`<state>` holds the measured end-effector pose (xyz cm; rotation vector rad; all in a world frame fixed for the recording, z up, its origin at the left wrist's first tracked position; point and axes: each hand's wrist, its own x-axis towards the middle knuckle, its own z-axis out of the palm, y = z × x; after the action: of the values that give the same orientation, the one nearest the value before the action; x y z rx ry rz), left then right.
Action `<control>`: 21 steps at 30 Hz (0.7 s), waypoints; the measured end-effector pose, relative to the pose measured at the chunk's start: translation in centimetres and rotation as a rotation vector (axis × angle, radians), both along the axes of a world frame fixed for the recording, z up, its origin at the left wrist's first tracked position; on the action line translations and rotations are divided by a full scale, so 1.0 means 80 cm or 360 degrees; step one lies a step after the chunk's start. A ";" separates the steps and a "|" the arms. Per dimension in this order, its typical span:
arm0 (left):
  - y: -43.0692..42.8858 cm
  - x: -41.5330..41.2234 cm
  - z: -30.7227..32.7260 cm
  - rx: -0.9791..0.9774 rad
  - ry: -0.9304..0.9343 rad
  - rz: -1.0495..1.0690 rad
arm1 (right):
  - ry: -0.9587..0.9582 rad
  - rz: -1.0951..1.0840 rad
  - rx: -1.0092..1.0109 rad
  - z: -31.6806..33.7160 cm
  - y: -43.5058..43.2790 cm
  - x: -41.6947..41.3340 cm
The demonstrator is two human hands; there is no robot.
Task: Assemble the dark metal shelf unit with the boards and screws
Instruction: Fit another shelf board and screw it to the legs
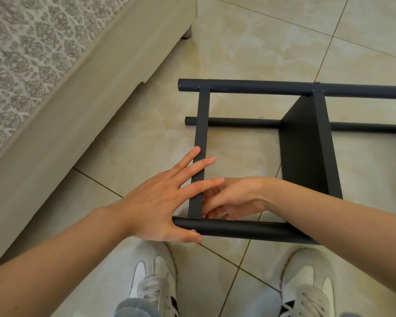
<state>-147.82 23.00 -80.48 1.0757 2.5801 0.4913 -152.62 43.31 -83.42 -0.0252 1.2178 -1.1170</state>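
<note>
we see a beige tiled floor (261, 42) with a cream upholstered bed base (55, 124) and its patterned cover along the left. the dark metal shelf frame (249, 86) lies on its side on the tiles just in front of our white sneakers (153, 277). one dark board (306, 152) stands on edge between its round tubes, toward the right. a flat crossbar (200, 138) runs from the far tube to the near tube (249, 228). our left hand (160, 202) lies over this crossbar with its fingers straight and spread, and the thumb presses along the near tube. our right hand (236, 200) reaches inside the frame at the corner joint with curled fingers, and we cannot tell whether they pinch anything. a small silver screw head (193, 230) sits in the near tube, touching the left thumb.
</note>
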 end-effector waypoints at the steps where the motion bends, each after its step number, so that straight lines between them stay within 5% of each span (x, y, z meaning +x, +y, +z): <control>1: 0.000 0.000 0.000 0.0003 0.0001 0.0002 | -0.0014 -0.0004 -0.0004 0.000 0.000 0.000; 21: -0.001 0.000 -0.001 0.0003 -0.0012 0.0003 | -0.0020 -0.0023 -0.0006 -0.004 0.000 0.004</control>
<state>-147.83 22.96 -80.53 1.0702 2.5750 0.4976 -152.28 43.28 -83.74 -0.0121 1.2065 -1.1305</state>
